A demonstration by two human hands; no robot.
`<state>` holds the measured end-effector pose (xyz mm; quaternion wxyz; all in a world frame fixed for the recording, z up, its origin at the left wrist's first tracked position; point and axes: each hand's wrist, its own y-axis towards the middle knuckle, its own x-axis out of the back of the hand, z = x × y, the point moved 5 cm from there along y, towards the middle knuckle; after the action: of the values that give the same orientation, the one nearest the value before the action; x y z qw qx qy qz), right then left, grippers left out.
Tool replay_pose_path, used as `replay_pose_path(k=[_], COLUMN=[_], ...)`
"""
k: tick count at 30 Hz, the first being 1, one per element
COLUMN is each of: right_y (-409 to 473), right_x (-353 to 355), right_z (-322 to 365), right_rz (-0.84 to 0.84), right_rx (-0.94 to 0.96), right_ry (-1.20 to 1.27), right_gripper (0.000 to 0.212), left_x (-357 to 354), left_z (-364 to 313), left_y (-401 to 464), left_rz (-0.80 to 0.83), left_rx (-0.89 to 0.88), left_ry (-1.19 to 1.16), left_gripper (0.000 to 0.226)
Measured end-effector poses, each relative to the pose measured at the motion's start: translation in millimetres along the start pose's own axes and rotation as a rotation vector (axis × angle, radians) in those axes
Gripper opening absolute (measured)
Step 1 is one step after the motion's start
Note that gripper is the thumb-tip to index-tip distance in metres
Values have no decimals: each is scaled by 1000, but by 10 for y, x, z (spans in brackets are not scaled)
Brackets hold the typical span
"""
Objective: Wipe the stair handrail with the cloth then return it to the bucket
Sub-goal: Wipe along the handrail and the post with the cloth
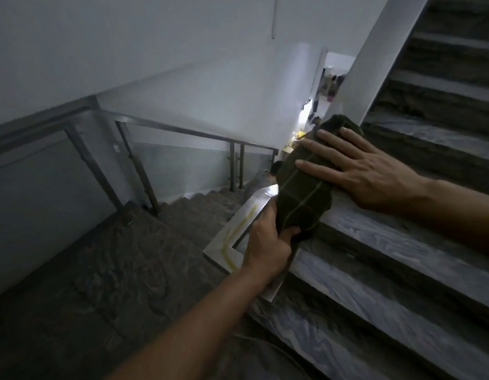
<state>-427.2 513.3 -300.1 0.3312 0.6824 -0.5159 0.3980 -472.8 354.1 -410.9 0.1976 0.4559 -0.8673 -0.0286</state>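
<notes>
A dark green cloth [301, 198] with thin pale lines is draped over the top of a shiny metal handrail [238, 229] that bends at a corner and carries a yellowish streak. My left hand [268, 248] grips the cloth's lower end, thumb on top, against the rail. My right hand [358, 174] lies flat on the cloth's upper part, fingers spread and pressing down. No bucket is in view.
Dark marbled stairs [402, 256] rise to the right; a landing [100, 270] and a lower flight lie to the left. A second metal railing with glass panels [169, 154] lines the far side. A lit doorway [328, 89] is at the back.
</notes>
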Motion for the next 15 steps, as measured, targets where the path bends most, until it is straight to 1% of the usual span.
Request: replay_pose_path(k=[5,7,9,12,15], right_y=[-92,-106,-101,-140,-172], right_x=[-38,-9,9,-3,-1], right_z=[161,192,229,340,412], right_rz=[31,18,21,24,14], right_rx=[-95,-123,-154,-213,-254], right_ry=[27,37,52,96,126], right_gripper=[85,86,85,77,72], left_x=[44,69,80,89,92], left_z=[19,-4,4,46,86], left_y=[72,115,136,122,143], left_rz=[63,82,94,116,152], left_rx=[-83,-123,-127,-126,-162], left_ry=[23,21,25,40,60], left_gripper=[56,54,50,48,47])
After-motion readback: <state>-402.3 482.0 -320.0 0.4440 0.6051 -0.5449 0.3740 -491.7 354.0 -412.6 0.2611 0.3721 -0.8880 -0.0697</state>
